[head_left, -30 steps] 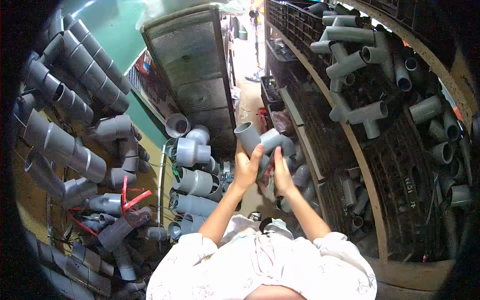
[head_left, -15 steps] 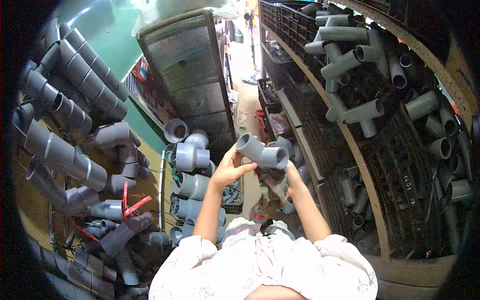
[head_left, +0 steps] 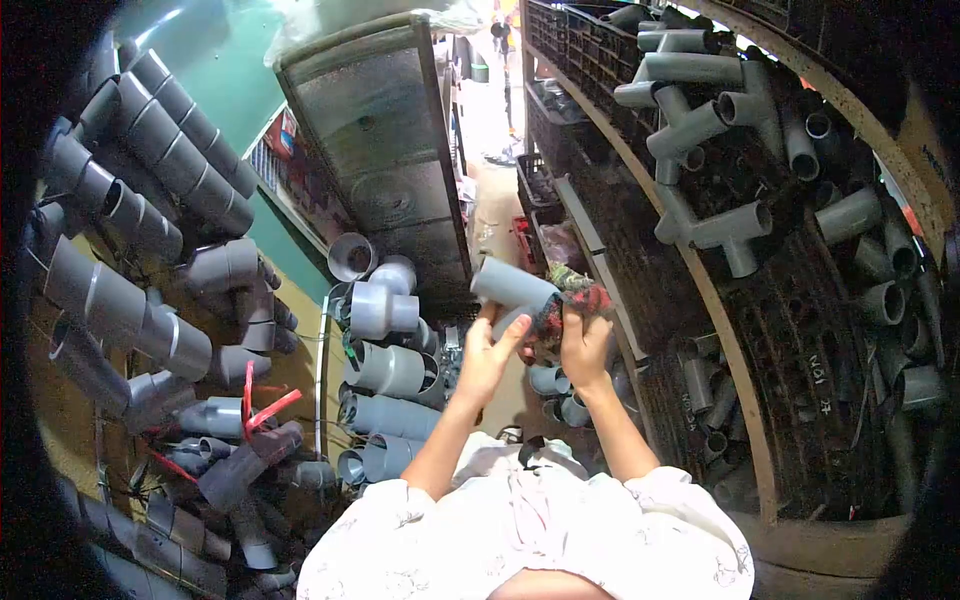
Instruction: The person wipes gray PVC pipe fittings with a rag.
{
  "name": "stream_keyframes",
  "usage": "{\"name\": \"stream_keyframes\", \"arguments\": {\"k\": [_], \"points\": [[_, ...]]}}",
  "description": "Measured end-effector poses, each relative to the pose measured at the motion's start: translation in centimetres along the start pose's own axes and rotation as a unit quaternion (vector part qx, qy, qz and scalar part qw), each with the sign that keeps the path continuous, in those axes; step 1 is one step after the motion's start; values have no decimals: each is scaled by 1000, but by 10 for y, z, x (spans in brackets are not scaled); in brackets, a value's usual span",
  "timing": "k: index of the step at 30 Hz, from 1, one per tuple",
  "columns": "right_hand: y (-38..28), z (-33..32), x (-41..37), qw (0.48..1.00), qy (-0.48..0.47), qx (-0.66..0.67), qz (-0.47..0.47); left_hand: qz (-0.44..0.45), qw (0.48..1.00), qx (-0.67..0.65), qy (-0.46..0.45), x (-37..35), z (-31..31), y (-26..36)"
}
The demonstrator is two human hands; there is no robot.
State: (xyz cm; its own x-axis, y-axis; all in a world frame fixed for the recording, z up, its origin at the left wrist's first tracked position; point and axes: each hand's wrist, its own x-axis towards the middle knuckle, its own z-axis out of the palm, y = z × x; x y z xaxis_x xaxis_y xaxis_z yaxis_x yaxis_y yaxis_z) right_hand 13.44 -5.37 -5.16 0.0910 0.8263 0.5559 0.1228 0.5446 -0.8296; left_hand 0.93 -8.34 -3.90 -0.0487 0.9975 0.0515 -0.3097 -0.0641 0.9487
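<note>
A grey plastic pipe tee [head_left: 513, 285] is held up in front of my chest, one end pointing up and left. My left hand [head_left: 484, 365] is closed around its lower side, with the thumb pointing up along it. My right hand [head_left: 586, 352] grips a bunched rag [head_left: 588, 300], dark with red and greenish patches. The rag is pressed against the tee's right end and hides that opening.
Large grey couplings and elbows [head_left: 170, 140] hang on the left wall. More fittings [head_left: 385, 370] are stacked beside the narrow walkway [head_left: 495, 220]. A glass-fronted cabinet [head_left: 375, 150] leans in ahead. On the right, shelves of black crates [head_left: 570, 50] hold grey tees [head_left: 735, 225].
The rag, hanging below the tee before, is now bunched at its right end in my right hand. The tee has turned in my left hand, its side branch now facing down.
</note>
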Motion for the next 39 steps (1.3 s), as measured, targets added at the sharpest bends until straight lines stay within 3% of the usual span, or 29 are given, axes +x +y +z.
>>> {"name": "stream_keyframes", "arguments": {"k": [2, 4, 5, 7, 8, 9, 10, 11, 13, 14, 15, 16, 18, 22, 23, 24, 26, 28, 29, 30, 32, 35, 36, 39], "points": [[-9, -3, 4, 997, -22, -71, -28, 56, 994, 94, 1, 4, -5, 13], [-13, -1, 12, 986, -36, -119, -110, 125, 960, 244, -60, 9, -16, 9], [-23, 0, 14, 985, -81, -115, -100, 158, 942, 290, -66, 10, -16, 14], [-21, -1, 14, 949, -130, -247, -146, 222, 895, 380, -80, 9, -15, 30], [-19, -2, 14, 923, -152, -311, -166, 194, 882, 412, -123, 10, -18, 36], [-14, 0, 20, 968, -153, -195, -37, 164, 867, 440, -164, 10, -20, 41], [-15, 0, 32, 942, -154, 86, 286, 132, 851, 466, -204, 8, -20, 45], [-18, 0, 39, 935, -145, 147, 287, 74, 868, 437, -225, 5, -12, 58], [13, 6, 39, 903, -106, 266, 322, 159, 916, 342, -133, 12, -17, 31], [-26, 5, 37, 897, -81, 239, 364, 201, 931, 293, -86, 18, -18, 18], [-4, 13, 18, 960, -56, 156, 226, 222, 953, 207, -27, 25, -15, 15], [10, 15, 0, 983, -85, 96, 134, 221, 950, 219, 12, 25, -16, 21], [-1, 17, -18, 985, -171, 8, -6, 235, 956, 158, 74, 31, -17, 17], [-2, 18, -1, 965, -76, 127, 219, 214, 945, 243, 50, 23, -14, 13], [-12, 16, 11, 899, -55, 291, 321, 206, 944, 259, 8, 18, -12, 12], [-7, 7, 18, 875, -95, 327, 343, 195, 947, 256, 0, 15, -10, 7], [38, 0, 19, 805, -248, 491, 221, 188, 950, 245, 55, 17, -7, 2], [9, 24, -4, 856, -64, 375, 350, 179, 960, 180, 120, 27, -9, 6], [24, 28, -22, 906, -87, 286, 300, 183, 959, 171, 136, 33, -13, 4], [30, 37, -34, 937, -42, 242, 249, 177, 964, 140, 139, 35, -15, 6], [28, 31, -36, 856, -38, 369, 360, 198, 950, 196, 144, 35, -17, 3], [14, 15, -8, 872, -30, 348, 344, 201, 932, 264, 144, 26, -12, -6], [-5, 10, 3, 900, -33, 294, 319, 191, 935, 268, 133, 24, -11, -9], [10, -3, 17, 865, -46, 357, 350, 139, 955, 260, 38, 16, -5, -13]]}}
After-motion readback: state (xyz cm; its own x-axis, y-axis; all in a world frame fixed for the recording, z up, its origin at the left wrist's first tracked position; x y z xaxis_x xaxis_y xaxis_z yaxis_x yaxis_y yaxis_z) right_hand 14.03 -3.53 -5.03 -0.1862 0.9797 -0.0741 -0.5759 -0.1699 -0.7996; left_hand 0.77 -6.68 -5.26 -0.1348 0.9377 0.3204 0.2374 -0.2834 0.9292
